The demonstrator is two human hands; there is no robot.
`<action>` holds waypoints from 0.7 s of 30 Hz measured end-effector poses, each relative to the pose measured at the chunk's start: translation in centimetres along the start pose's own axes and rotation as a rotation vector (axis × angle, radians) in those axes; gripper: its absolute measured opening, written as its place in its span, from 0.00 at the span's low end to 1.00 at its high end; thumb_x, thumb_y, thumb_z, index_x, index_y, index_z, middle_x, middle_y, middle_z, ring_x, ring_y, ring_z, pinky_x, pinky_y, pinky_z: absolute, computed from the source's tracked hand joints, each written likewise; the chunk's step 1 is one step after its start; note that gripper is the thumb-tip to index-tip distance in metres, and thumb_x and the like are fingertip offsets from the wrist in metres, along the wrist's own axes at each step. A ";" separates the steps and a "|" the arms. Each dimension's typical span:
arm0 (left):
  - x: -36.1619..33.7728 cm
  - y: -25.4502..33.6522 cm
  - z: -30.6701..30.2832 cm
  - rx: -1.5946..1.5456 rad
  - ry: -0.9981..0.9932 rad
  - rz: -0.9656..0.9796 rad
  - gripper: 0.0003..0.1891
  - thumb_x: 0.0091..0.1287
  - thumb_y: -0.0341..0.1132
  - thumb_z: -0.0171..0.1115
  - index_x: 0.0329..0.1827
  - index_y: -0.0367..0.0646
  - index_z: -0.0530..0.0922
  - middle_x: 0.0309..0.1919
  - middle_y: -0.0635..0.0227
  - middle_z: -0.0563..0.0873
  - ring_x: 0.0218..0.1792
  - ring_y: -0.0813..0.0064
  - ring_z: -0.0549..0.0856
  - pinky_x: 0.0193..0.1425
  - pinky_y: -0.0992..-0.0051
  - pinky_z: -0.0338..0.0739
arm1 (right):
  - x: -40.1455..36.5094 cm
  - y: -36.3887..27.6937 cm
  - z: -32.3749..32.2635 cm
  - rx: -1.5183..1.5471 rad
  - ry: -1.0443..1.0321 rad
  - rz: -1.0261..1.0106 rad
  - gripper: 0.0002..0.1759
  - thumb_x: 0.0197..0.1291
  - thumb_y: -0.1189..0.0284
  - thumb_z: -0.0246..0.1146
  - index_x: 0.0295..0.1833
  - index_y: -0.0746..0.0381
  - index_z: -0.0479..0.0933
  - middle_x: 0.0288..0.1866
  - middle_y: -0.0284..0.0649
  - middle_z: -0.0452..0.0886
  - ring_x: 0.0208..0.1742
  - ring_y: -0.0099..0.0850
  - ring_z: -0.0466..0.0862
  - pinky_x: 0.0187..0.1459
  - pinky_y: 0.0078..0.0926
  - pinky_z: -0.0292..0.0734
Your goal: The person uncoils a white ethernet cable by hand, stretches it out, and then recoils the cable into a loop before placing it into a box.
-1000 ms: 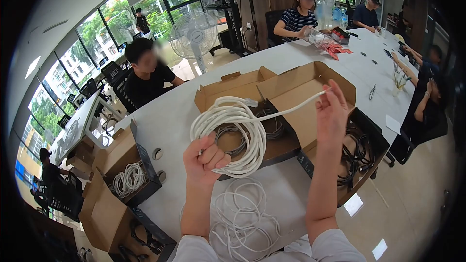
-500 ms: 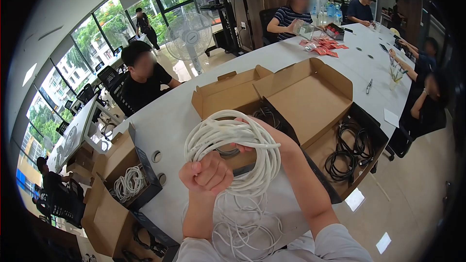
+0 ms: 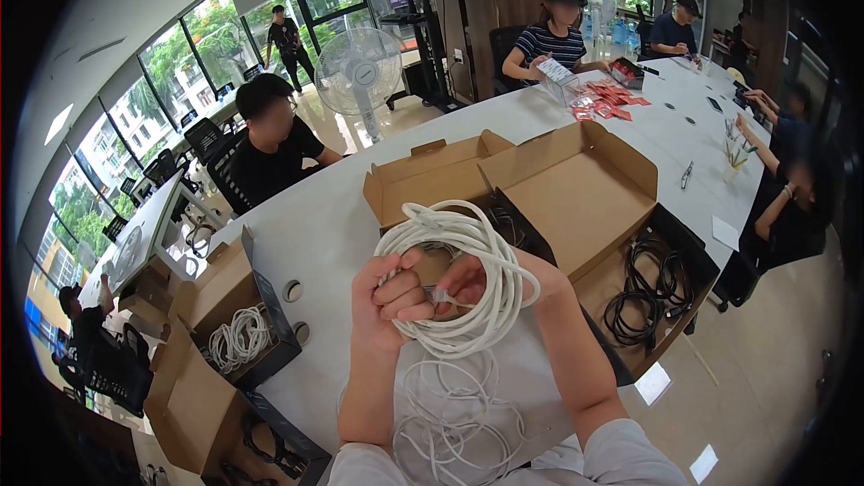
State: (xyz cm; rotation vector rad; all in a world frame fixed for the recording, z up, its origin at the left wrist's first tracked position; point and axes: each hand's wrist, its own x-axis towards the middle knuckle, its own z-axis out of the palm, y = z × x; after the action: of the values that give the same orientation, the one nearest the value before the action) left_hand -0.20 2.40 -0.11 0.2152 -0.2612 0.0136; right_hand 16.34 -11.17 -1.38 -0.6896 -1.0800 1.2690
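A thick coil of white cable (image 3: 500, 319) is held up over the table in front of me. My left hand (image 3: 389, 299) is closed around the coil's left side, fingers curled in through the loop. Inside the ring, my right hand (image 3: 465, 281) pinches the cable near a small, pale end piece that looks like a plug (image 3: 440, 296); the coil lies across that wrist. Below the coil, loose loops of thinner white cable (image 3: 450, 423) lie on the white table (image 3: 337, 261) close to my body.
Open cardboard boxes surround my hands: one with black cables (image 3: 643, 292) on the right, one with white cable (image 3: 239, 339) on the left, another with dark cables (image 3: 270, 445) at lower left. Red packets (image 3: 607, 99) lie farther back. Several people sit around the table.
My left hand has gone from a fist in front of the coil to gripping its left side. My right fingers have come down inside the loop, where a cable end now shows.
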 end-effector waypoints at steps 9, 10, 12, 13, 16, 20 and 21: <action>-0.8 -1.6 -0.2 0.385 0.010 -0.104 0.20 0.70 0.34 0.46 0.55 0.24 0.74 0.06 0.86 0.57 0.08 0.88 0.60 0.22 0.77 0.65 | -0.1 -1.6 2.9 0.122 0.255 -0.162 0.23 0.58 0.71 0.71 0.56 0.66 0.73 0.41 0.36 0.82 0.40 0.20 0.84 0.40 0.21 0.85; -0.8 -2.0 -0.2 0.430 0.040 -0.091 0.18 0.70 0.34 0.47 0.53 0.26 0.75 0.06 0.86 0.57 0.08 0.88 0.60 0.21 0.77 0.65 | -0.2 -1.6 3.1 0.160 0.264 -0.176 0.22 0.59 0.70 0.70 0.55 0.66 0.73 0.41 0.36 0.82 0.40 0.20 0.84 0.40 0.20 0.84; -0.7 -2.2 0.0 0.516 0.101 -0.070 0.16 0.70 0.34 0.47 0.48 0.29 0.77 0.06 0.86 0.57 0.08 0.88 0.59 0.21 0.77 0.64 | -0.4 -1.9 3.3 0.178 0.260 -0.192 0.19 0.60 0.69 0.69 0.53 0.66 0.75 0.42 0.36 0.83 0.39 0.20 0.83 0.40 0.20 0.84; -0.8 -2.2 0.3 0.522 0.132 -0.043 0.12 0.70 0.33 0.48 0.41 0.34 0.77 0.06 0.86 0.57 0.08 0.87 0.59 0.22 0.77 0.63 | -0.5 -2.1 3.4 0.158 0.249 -0.194 0.17 0.61 0.69 0.69 0.51 0.66 0.76 0.42 0.36 0.83 0.39 0.20 0.83 0.40 0.20 0.84; -0.9 -1.7 0.3 0.461 0.196 -0.011 0.11 0.69 0.33 0.49 0.40 0.35 0.77 0.06 0.86 0.57 0.08 0.86 0.58 0.22 0.77 0.63 | 0.2 -1.4 2.3 0.025 0.367 -0.184 0.09 0.63 0.70 0.66 0.43 0.63 0.77 0.40 0.35 0.83 0.37 0.20 0.82 0.41 0.20 0.81; -1.4 -1.3 1.7 0.679 0.250 0.157 0.10 0.69 0.33 0.50 0.39 0.35 0.76 0.06 0.85 0.57 0.08 0.86 0.58 0.23 0.77 0.65 | 0.9 -0.4 -0.8 -0.034 0.801 -0.418 0.05 0.69 0.71 0.61 0.43 0.61 0.77 0.37 0.34 0.82 0.35 0.19 0.79 0.35 0.18 0.76; -1.6 -1.2 2.0 0.739 0.282 0.210 0.09 0.69 0.33 0.51 0.39 0.36 0.76 0.06 0.85 0.57 0.08 0.86 0.58 0.23 0.77 0.65 | 0.5 -0.7 -0.7 0.030 0.938 -0.596 0.06 0.70 0.71 0.60 0.42 0.61 0.77 0.35 0.33 0.81 0.32 0.19 0.78 0.33 0.18 0.75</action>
State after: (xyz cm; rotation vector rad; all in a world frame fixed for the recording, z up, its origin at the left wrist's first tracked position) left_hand -2.18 0.86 1.13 0.9126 0.0154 0.3503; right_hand 17.19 -10.75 -0.90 -0.7440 -0.4140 0.3450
